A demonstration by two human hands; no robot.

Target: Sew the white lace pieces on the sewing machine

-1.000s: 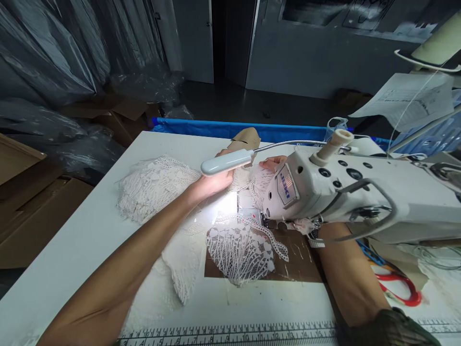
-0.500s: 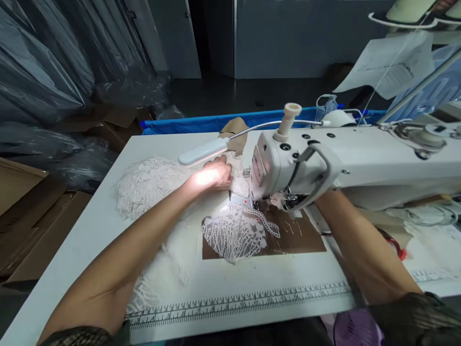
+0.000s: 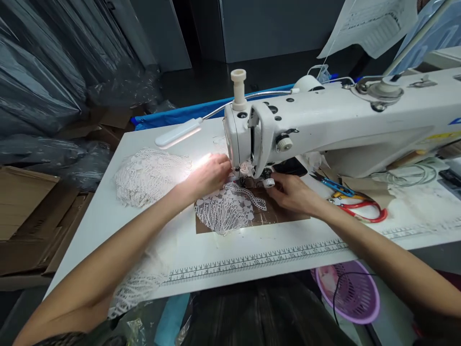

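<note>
White lace piece (image 3: 225, 211) is lying flat on a brown panel (image 3: 281, 216), just on the near side of the sewing machine (image 3: 237, 132), its ribs running toward the person and its rounded tip pointing at the ruler (image 3: 252, 264). Its broader axis is running roughly left to right, while a narrow eyelet edging (image 3: 257, 202) is slanting off rightward and nearer. From the lower left, the left arm is reaching diagonally past a lace pile (image 3: 151, 175); the left hand (image 3: 211, 173) is arching palm down, fingers bunching together, their tips hiding by the machine head, so I cannot tell whether they are gripping. From the lower right, the right hand (image 3: 290, 192) is bending in beneath the machine's arm, thumb and fingers curling; whether they are pinching anything, I cannot tell.
</note>
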